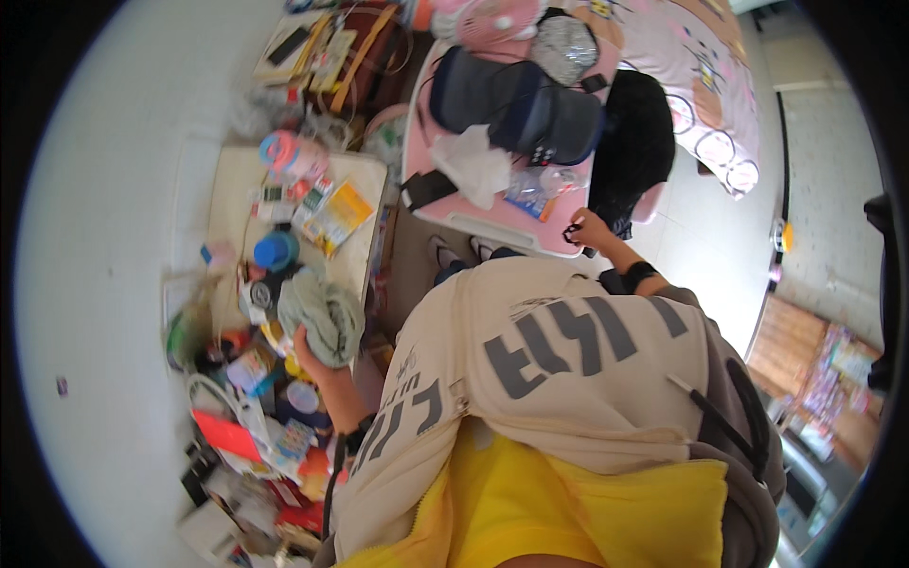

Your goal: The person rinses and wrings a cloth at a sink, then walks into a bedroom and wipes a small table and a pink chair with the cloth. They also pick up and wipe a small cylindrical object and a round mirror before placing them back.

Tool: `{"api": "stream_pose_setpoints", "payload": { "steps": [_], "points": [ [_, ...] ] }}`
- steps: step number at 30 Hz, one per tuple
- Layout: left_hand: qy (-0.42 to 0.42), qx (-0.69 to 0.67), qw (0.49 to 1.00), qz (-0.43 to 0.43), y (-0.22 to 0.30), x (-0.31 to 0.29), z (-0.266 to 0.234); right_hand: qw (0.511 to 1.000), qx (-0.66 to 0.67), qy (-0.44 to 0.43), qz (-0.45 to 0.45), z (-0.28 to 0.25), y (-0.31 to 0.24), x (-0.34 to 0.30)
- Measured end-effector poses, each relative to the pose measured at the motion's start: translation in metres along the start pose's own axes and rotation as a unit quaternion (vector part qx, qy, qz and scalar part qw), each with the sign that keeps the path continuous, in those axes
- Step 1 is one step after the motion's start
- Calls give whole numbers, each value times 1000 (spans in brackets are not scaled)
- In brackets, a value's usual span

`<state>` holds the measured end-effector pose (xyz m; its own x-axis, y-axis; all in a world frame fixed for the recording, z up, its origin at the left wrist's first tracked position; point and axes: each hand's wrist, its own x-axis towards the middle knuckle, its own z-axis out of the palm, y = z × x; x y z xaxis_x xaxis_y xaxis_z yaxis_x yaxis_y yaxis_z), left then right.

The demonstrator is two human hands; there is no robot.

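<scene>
The table (352,265) bears a blue-topped container (276,250) near the held green cloth (323,316).

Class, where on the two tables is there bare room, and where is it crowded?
Cream table: the far right corner beyond the yellow packet, and between that packet and the green cloth. Pink table: a strip below the white tissue. Crowded: left of the cloth and nearer the body.
</scene>
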<state>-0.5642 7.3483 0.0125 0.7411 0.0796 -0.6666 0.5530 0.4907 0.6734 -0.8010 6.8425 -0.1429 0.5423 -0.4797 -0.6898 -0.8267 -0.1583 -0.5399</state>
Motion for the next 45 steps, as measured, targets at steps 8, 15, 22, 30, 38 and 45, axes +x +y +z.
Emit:
{"api": "stream_pose_setpoints", "payload": {
  "steps": [8,15,22,30,38,45],
  "points": [
    [-110,81,990,35,5,-14,58,966,-105,200,-128,36,35,27],
    [-183,157,970,26,-6,-39,121,976,-64,199,-61,31,25,13],
    [-323,548,688,351,-13,-76,145,962,81,228,-126,38,24,19],
    [-333,567,616,432,-28,-92,166,936,239,183,-182,32,51,-18],
    [-275,370,881,103,-24,-51,166,941,221,166,-196,25,85,-55],
    [-290,291,911,19,1,-28,154,993,-13,112,-40,62,145,-89]
  ]
}}
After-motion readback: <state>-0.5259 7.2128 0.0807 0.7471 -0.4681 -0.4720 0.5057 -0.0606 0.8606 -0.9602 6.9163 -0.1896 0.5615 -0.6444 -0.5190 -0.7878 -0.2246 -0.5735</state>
